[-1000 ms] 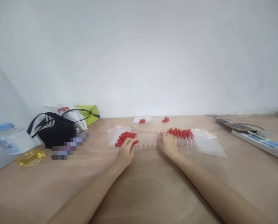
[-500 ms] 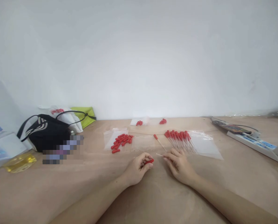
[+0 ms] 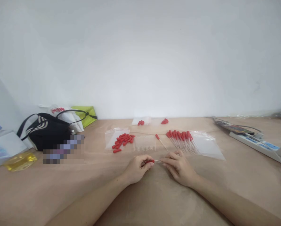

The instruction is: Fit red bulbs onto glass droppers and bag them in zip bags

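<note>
My left hand (image 3: 137,169) is closed on a red dropper bulb (image 3: 151,161), its open end facing right. In my right hand (image 3: 182,168) a thin pale dropper tube (image 3: 157,161) is pinched, and its left end meets the bulb; how deep it sits inside is hidden. A row of loose clear tubes (image 3: 144,143) lies just beyond my hands. To its left is a heap of red bulbs (image 3: 122,139). One tube with a red bulb on it, a dropper (image 3: 162,142), lies slantwise near my right fingers. Several more droppers (image 3: 181,139) are fanned out to the right.
Clear plastic bags (image 3: 207,146) lie right of the droppers and under the heap. Two small bulb groups (image 3: 164,121) are near the wall. On the left are a black bag (image 3: 51,131) and a yellow-liquid bottle (image 3: 20,161); a power strip (image 3: 255,141) is on the right.
My right hand has moved slightly left, bringing the tube's end from a gap away up to the bulb. My left hand still grips the bulb in about the same place.
</note>
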`<state>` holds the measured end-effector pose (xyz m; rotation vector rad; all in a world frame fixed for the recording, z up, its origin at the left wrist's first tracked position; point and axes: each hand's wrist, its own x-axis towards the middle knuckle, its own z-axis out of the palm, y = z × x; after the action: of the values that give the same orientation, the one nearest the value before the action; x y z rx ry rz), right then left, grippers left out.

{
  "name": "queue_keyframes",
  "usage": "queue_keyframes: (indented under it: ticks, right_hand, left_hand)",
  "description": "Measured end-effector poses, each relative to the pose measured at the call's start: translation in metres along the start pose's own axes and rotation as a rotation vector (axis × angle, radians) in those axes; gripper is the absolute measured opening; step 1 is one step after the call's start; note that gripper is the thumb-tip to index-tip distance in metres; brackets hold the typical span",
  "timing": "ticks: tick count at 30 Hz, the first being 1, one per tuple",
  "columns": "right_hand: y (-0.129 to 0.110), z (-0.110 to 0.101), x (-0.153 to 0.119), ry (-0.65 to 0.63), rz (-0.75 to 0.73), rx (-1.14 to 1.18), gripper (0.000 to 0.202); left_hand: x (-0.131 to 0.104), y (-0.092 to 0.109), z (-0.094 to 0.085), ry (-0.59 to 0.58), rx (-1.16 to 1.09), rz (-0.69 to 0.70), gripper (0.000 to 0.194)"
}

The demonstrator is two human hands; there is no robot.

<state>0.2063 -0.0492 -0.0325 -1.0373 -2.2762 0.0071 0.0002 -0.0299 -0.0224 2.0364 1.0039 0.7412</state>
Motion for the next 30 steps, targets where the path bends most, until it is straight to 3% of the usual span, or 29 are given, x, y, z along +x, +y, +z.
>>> queue_keyframes:
  ticks: [6, 15, 30]
  right_hand:
    - [0.004, -0.002, 0.001, -0.046, -0.051, -0.004, 0.028]
    - [-0.008, -0.006, 0.003, -0.068, -0.077, -0.067, 0.024]
    - [-0.019, 0.003, 0.003, -0.149, 0.044, 0.092, 0.024]
  left_hand:
    - [-0.002, 0.006, -0.003, -0.003, 0.202, 0.105, 0.015]
    - [-0.005, 0.005, -0.002, 0.012, 0.332, 0.182, 0.015]
    - [-0.008, 0.009, -0.001, -0.002, 0.386, 0.335, 0.014]
